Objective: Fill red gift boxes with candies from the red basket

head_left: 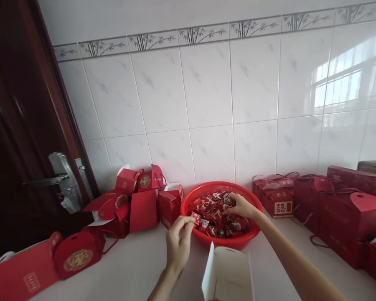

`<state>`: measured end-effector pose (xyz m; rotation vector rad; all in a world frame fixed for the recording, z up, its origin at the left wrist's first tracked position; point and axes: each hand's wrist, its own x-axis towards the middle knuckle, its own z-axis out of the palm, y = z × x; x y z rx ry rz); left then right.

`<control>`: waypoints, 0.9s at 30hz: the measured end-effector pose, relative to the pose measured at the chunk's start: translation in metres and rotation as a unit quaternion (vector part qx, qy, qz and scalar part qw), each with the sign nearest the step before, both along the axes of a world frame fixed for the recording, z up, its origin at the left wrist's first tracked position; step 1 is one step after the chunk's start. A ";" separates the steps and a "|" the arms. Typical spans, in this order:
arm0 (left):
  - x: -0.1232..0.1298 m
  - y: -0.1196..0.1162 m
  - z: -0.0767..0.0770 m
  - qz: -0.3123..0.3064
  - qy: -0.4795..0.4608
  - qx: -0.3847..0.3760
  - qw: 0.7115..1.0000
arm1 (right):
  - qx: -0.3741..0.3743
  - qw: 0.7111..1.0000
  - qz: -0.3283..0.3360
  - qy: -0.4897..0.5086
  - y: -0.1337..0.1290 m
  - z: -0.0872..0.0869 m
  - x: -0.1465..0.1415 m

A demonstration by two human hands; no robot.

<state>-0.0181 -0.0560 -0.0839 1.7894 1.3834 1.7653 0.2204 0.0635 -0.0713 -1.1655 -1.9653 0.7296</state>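
Note:
Between the thumb and fingers of my left hand (179,240) is a small red wrapped candy (195,218), held at the front left rim of a red plastic basket (191,236). Inside the basket lies a heap of wrapped candies (211,209), mostly red and dark brown. My right hand (240,206) reaches over the basket's right side, its thumb and fingers apart around candies at the top of the heap. Just in front stands an opened paper box (233,271), its white inside facing up; the bottom of the box is cut off by the frame.
Several red gift boxes (144,211) with gold prints stand or lie along the left. More red boxes (341,225) with cord handles line the right side. Behind the white tabletop (138,263) rises a tiled wall (209,92). A dark door (19,125) is at far left.

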 end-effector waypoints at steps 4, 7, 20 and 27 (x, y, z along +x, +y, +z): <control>0.008 0.028 0.029 -0.076 0.171 -0.056 0.981 | 0.021 0.998 -0.030 -0.058 0.003 0.000 0.000; 0.015 0.051 0.034 -0.117 0.321 -0.164 0.925 | 0.025 0.997 -0.040 -0.065 0.004 0.000 -0.001; 0.043 0.074 0.029 -0.020 0.465 -0.282 0.839 | 0.048 0.994 -0.017 -0.101 0.004 0.000 0.000; 0.039 0.085 0.028 -0.055 0.340 -0.205 0.916 | 0.057 0.992 -0.040 -0.102 0.005 -0.001 0.002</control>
